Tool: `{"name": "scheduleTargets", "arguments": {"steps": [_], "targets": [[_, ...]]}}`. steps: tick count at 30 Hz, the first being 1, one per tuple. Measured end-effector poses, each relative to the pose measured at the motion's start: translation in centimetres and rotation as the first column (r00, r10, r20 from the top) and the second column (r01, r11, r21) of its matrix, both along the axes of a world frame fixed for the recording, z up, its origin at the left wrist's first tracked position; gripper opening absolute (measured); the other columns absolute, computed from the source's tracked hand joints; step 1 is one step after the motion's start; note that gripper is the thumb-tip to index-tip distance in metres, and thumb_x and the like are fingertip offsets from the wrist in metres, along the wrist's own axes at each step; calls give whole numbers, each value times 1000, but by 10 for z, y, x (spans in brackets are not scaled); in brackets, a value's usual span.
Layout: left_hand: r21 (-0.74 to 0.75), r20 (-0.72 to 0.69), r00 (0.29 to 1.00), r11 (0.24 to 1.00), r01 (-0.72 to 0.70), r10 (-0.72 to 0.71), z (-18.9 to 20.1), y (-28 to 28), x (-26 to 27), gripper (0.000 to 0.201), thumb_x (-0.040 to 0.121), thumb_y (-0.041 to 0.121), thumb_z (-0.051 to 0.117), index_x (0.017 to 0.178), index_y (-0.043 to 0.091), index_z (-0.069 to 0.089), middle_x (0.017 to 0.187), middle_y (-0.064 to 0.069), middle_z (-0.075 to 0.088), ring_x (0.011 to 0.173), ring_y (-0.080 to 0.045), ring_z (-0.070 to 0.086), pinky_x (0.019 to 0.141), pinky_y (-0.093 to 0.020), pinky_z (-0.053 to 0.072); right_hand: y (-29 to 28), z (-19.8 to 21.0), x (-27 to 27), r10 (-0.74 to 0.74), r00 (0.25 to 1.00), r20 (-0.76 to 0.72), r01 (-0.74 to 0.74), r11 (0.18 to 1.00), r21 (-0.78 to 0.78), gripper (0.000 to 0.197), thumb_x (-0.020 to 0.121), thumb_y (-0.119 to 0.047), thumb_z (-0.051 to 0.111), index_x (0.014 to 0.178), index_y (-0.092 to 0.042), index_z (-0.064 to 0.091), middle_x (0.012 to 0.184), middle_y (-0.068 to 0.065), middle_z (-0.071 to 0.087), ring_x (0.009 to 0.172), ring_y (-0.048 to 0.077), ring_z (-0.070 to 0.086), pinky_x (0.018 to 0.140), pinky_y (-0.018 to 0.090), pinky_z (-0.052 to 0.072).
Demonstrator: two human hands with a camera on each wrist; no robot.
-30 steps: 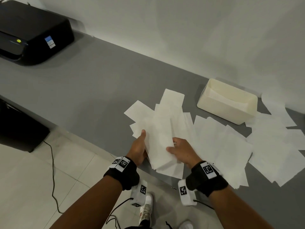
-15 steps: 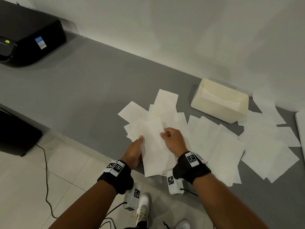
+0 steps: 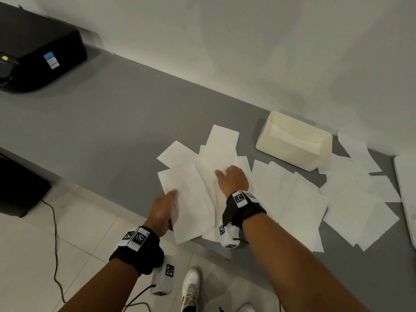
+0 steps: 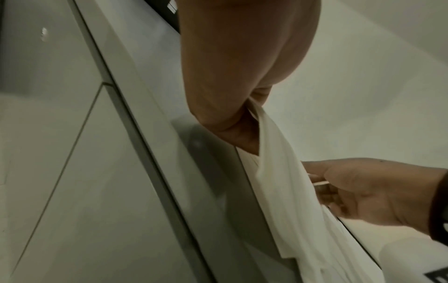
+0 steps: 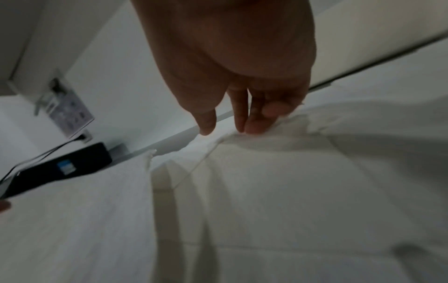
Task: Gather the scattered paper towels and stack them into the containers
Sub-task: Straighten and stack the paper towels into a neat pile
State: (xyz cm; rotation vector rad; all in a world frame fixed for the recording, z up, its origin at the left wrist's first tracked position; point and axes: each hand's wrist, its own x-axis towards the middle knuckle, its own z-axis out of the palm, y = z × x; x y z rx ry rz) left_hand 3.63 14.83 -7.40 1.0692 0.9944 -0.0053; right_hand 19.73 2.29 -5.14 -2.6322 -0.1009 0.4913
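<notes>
My left hand (image 3: 165,208) grips a stack of white paper towels (image 3: 191,199) at the table's front edge, and the left wrist view shows the paper towels (image 4: 274,172) pinched between thumb and fingers. My right hand (image 3: 231,179) reaches over the pile just beyond. Its fingertips (image 5: 254,126) press on the wrinkled edge of a loose towel (image 5: 278,172), with the thumb held apart. More towels (image 3: 292,199) lie scattered to the right. A cream container (image 3: 290,154) stands near the wall with towels inside.
The grey table (image 3: 112,131) runs along a white wall. A black printer (image 3: 38,48) sits at its far left. A second white container's edge (image 3: 405,188) shows at the right border. A cable (image 3: 54,233) trails on the tiled floor below.
My right hand has moved forward from the stack's near side onto the towels farther up the pile. The left hand keeps its hold on the stack.
</notes>
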Motion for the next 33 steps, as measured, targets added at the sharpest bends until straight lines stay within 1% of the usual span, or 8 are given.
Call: {"name": "scheduleTargets", "arguments": {"steps": [3,9,15,18,20,22,28,33], "targets": [[9,-16,1000,1000,-19,19,-1,6,-6,31,97,36,47,117,18,62,109,-9,69,90,-30,66,66,-40,53,18,1,0,128,982,142,-111,987,-118,48,91,-44,53,126,-10,50,127,10,49,117,29,50,93,40,42],[1,21,1000,1000,-22,22,6,6,-12,33,96,36,50,120,16,62,113,-10,70,97,-31,67,70,-37,54,37,-3,13,251,967,-33,-253,952,-173,44,86,-34,62,122,-10,55,127,11,51,117,30,51,96,37,42],[31,46,997,998,60,-62,10,1,-12,29,96,24,56,122,13,59,107,-8,70,88,-27,67,60,-36,53,27,14,12,35,999,-21,-28,956,290,30,85,-2,47,113,-2,57,119,13,60,104,29,56,75,25,40],[-29,15,1000,999,23,-23,10,-2,-10,26,98,22,52,122,12,57,102,-6,67,82,-25,65,58,-36,53,7,25,2,-177,957,-228,280,764,582,33,85,4,46,115,-7,55,122,10,57,97,25,59,61,26,53],[-49,4,1000,999,15,-15,10,-4,-8,26,98,22,51,122,12,57,104,-8,67,83,-27,65,62,-43,55,-9,32,-11,-171,890,-422,438,578,689,31,87,7,49,114,-8,55,119,11,58,97,29,66,58,23,54],[-66,33,999,998,-10,13,10,-5,-6,29,99,23,49,123,9,57,104,-9,67,84,-28,65,63,-42,54,-22,37,-29,-110,858,-501,483,502,717,30,89,7,52,115,-7,55,117,13,60,97,32,68,58,22,55],[-134,56,997,990,-47,55,13,-9,1,41,94,51,50,114,19,66,107,-6,73,98,-29,69,82,-47,55,-27,23,-84,-33,899,-436,338,686,644,29,89,-3,56,114,-17,54,111,2,60,100,22,62,68,29,60],[-37,82,995,998,-49,52,6,-11,3,30,95,24,59,120,7,61,112,-14,70,97,-30,68,80,-45,56,-25,18,-103,71,946,-317,116,837,535,23,89,-24,60,112,-18,58,105,-1,63,92,15,62,64,27,56]]}}
